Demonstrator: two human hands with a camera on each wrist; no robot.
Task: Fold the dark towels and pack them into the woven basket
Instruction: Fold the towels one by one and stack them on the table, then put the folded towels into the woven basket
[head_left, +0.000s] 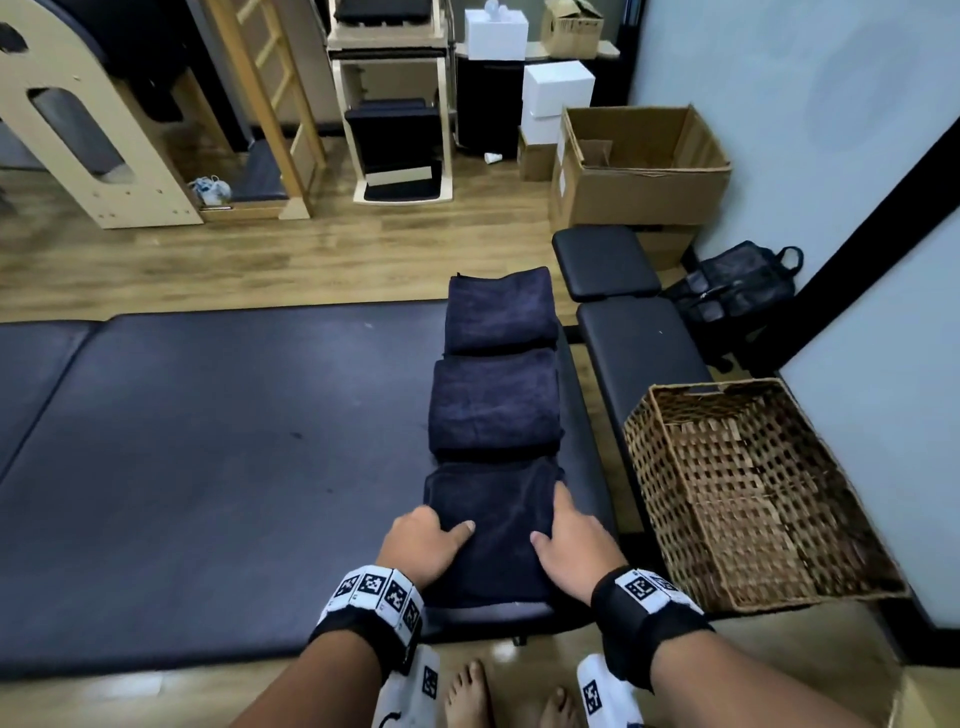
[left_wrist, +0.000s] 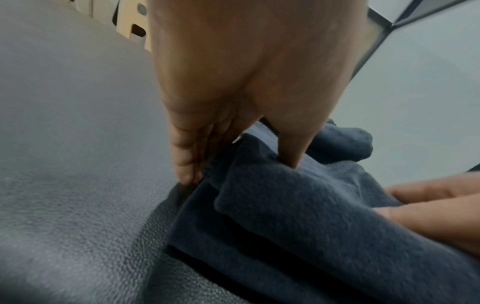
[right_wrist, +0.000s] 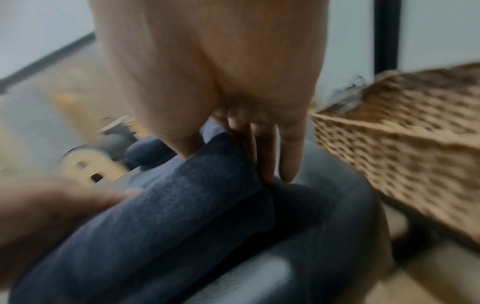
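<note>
Three folded dark towels lie in a row on the padded table (head_left: 208, 441): a far towel (head_left: 501, 312), a middle towel (head_left: 496, 405) and the nearest towel (head_left: 493, 535). My left hand (head_left: 423, 540) holds the nearest towel's left side, thumb on top and fingers down along the edge (left_wrist: 187, 164). My right hand (head_left: 569, 540) holds its right side the same way, fingers (right_wrist: 265, 156) straight beside the towel (right_wrist: 168, 205). The woven basket (head_left: 727, 467) stands empty to the right, on the bench end.
A narrow black padded bench (head_left: 639, 353) runs beside the table under the basket. Behind it are an open cardboard box (head_left: 644, 166) and a black bag (head_left: 737, 291) by the wall. Wooden exercise frames stand across the floor. My bare feet (head_left: 467, 696) are at the table's front edge.
</note>
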